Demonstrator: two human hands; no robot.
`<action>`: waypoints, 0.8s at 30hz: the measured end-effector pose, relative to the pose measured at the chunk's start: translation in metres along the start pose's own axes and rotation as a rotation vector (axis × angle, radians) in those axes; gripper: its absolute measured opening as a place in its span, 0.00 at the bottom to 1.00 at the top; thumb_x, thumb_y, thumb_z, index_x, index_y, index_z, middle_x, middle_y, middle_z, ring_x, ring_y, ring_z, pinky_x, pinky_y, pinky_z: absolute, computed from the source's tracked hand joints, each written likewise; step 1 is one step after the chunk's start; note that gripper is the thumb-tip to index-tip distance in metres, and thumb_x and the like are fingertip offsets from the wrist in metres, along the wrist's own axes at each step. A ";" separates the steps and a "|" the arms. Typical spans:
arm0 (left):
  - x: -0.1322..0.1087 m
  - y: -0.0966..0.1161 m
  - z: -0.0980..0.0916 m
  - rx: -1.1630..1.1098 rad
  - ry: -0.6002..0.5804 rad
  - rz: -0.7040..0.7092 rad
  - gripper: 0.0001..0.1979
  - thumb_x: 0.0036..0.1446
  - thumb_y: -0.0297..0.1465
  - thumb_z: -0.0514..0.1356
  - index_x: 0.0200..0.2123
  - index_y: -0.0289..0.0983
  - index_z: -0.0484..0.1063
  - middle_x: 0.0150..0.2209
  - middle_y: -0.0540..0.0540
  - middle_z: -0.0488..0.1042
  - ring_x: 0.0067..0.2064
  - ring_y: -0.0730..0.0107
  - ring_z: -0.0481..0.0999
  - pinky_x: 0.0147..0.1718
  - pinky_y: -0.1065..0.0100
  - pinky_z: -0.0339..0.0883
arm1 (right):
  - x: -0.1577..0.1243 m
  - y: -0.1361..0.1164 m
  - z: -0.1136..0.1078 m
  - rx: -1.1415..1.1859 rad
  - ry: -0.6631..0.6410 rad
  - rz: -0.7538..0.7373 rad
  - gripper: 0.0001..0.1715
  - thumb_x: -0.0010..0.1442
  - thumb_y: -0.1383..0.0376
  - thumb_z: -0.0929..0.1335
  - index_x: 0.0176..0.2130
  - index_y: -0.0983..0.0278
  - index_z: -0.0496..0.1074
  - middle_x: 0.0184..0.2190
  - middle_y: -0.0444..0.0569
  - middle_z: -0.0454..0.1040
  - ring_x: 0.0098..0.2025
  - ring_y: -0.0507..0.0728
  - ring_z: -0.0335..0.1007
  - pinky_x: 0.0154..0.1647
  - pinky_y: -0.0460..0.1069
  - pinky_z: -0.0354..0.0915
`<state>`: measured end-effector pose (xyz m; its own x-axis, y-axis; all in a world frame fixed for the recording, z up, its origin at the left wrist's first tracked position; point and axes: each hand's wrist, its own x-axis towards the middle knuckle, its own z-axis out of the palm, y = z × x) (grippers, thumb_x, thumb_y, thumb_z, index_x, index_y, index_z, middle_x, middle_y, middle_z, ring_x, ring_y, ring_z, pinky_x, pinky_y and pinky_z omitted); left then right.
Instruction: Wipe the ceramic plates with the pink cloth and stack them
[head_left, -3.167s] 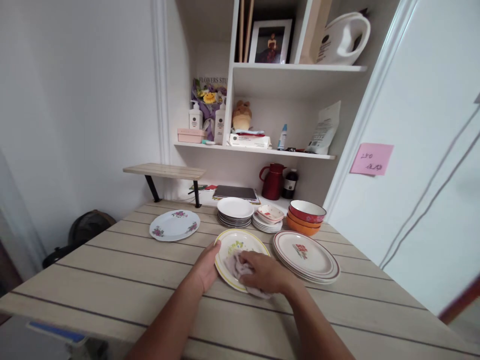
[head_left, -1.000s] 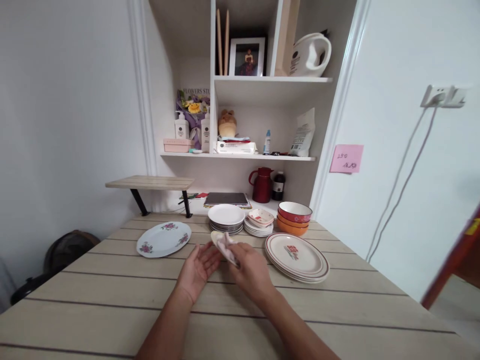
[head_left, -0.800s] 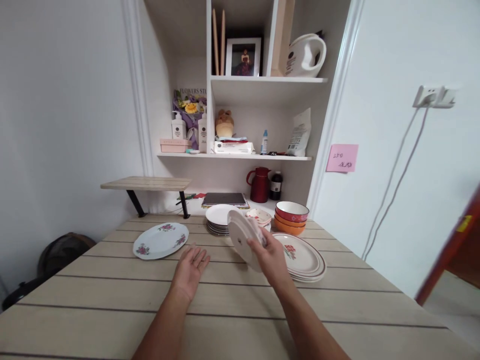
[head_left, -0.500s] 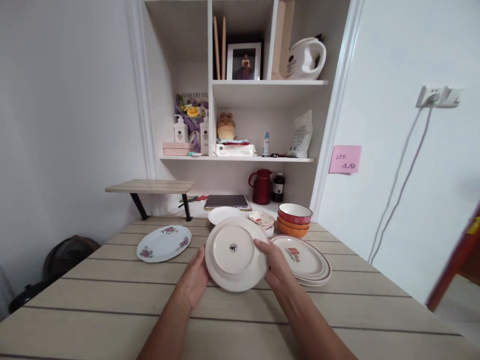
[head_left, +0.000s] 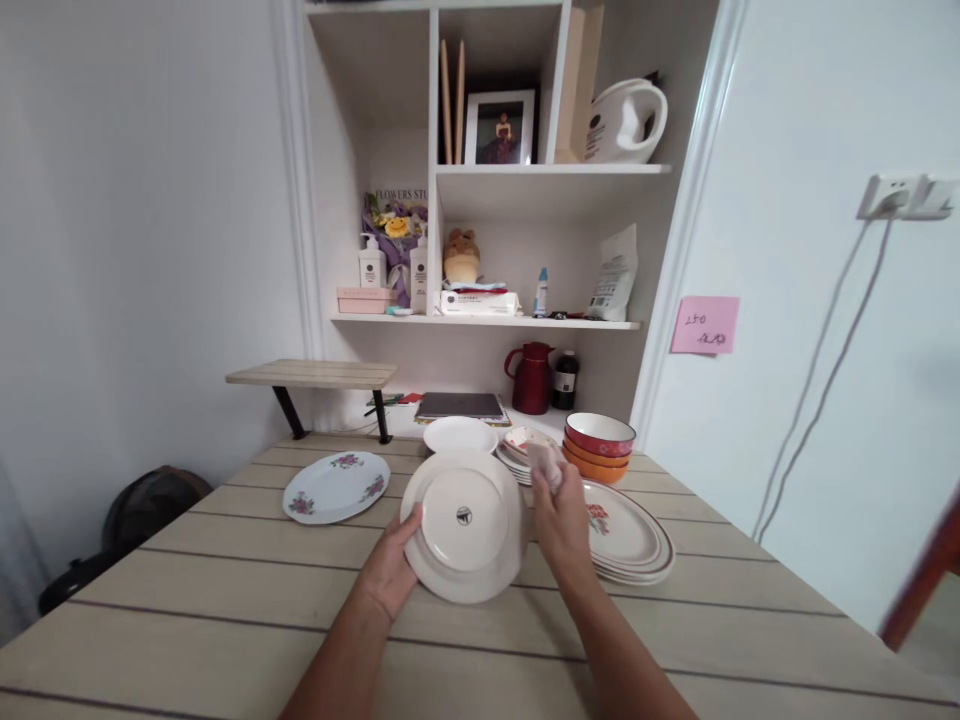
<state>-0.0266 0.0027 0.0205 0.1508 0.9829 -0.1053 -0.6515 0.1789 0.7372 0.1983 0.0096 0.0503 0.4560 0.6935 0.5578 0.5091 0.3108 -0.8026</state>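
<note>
My left hand (head_left: 391,562) grips the left rim of a white plate (head_left: 465,578), tilted up so its underside with a small dark mark faces me. Off the plate's right edge, my right hand (head_left: 561,515) is closed around a crumpled pale pinkish cloth or tissue (head_left: 546,468); which of the two I cannot tell. Beneath and beside that hand lies a stack of oval plates (head_left: 637,540) with brown-red rims and a red flower print. Behind the held plate are a white round dish (head_left: 460,434) and a stack of small patterned dishes (head_left: 517,462).
An oval flowered plate (head_left: 337,488) lies at the left of the slatted table (head_left: 247,590). Red and orange bowls (head_left: 598,450) are stacked at the right. A small raised shelf (head_left: 311,374) stands back left. A red jug (head_left: 530,378) and laptop (head_left: 460,405) are at the back.
My right hand has let go of the plate's right rim and now holds the crumpled cloth or tissue beside it. The left hand still holds the plate. The view has shifted slightly left.
</note>
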 end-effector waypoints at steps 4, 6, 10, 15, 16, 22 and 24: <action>0.000 -0.002 0.000 0.028 -0.048 -0.014 0.23 0.51 0.33 0.67 0.50 0.30 0.74 0.44 0.35 0.80 0.47 0.53 0.79 0.48 0.61 0.71 | 0.009 0.008 -0.008 0.033 0.134 -0.099 0.20 0.62 0.56 0.58 0.49 0.63 0.65 0.47 0.56 0.66 0.50 0.64 0.60 0.53 0.58 0.57; 0.001 -0.002 -0.001 0.009 -0.053 -0.010 0.23 0.51 0.33 0.67 0.50 0.31 0.74 0.46 0.35 0.80 0.49 0.54 0.78 0.49 0.62 0.70 | 0.008 0.008 -0.005 0.045 0.041 -0.171 0.19 0.61 0.60 0.58 0.49 0.62 0.66 0.48 0.55 0.65 0.52 0.63 0.59 0.55 0.58 0.57; 0.001 -0.002 0.000 0.015 -0.034 -0.032 0.23 0.50 0.32 0.68 0.50 0.32 0.74 0.46 0.36 0.80 0.49 0.55 0.78 0.49 0.63 0.70 | 0.002 0.000 0.012 -0.028 -0.115 -0.268 0.22 0.58 0.67 0.58 0.50 0.61 0.70 0.49 0.55 0.65 0.54 0.62 0.60 0.57 0.58 0.57; 0.002 -0.004 0.001 0.011 -0.078 -0.063 0.23 0.51 0.31 0.67 0.51 0.30 0.74 0.40 0.35 0.81 0.45 0.53 0.80 0.47 0.60 0.71 | -0.027 -0.012 0.033 -0.351 -0.477 -0.277 0.31 0.57 0.64 0.63 0.60 0.61 0.65 0.63 0.57 0.58 0.64 0.68 0.52 0.62 0.65 0.50; 0.003 -0.005 0.001 0.012 -0.084 -0.066 0.23 0.51 0.31 0.67 0.50 0.30 0.74 0.39 0.34 0.81 0.44 0.53 0.80 0.47 0.60 0.71 | -0.035 -0.014 0.034 -0.396 -0.609 -0.278 0.37 0.55 0.64 0.64 0.63 0.62 0.60 0.66 0.58 0.53 0.66 0.69 0.46 0.63 0.66 0.46; 0.009 -0.009 -0.003 0.030 -0.019 -0.023 0.16 0.51 0.29 0.66 0.44 0.30 0.77 0.35 0.36 0.82 0.36 0.56 0.82 0.40 0.62 0.74 | -0.051 -0.031 0.020 -0.283 -1.029 -0.437 0.43 0.55 0.75 0.61 0.68 0.63 0.51 0.69 0.57 0.49 0.69 0.61 0.43 0.65 0.59 0.48; 0.009 -0.008 -0.003 0.025 -0.020 -0.041 0.16 0.51 0.28 0.66 0.44 0.30 0.77 0.35 0.37 0.82 0.37 0.57 0.82 0.41 0.63 0.73 | -0.042 -0.032 0.016 -0.250 -0.960 -0.485 0.35 0.58 0.75 0.59 0.63 0.60 0.61 0.64 0.56 0.59 0.65 0.60 0.54 0.62 0.56 0.54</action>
<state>-0.0225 0.0101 0.0116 0.1922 0.9737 -0.1220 -0.6260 0.2174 0.7489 0.1514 -0.0187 0.0492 -0.5331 0.7835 0.3191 0.6635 0.6212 -0.4169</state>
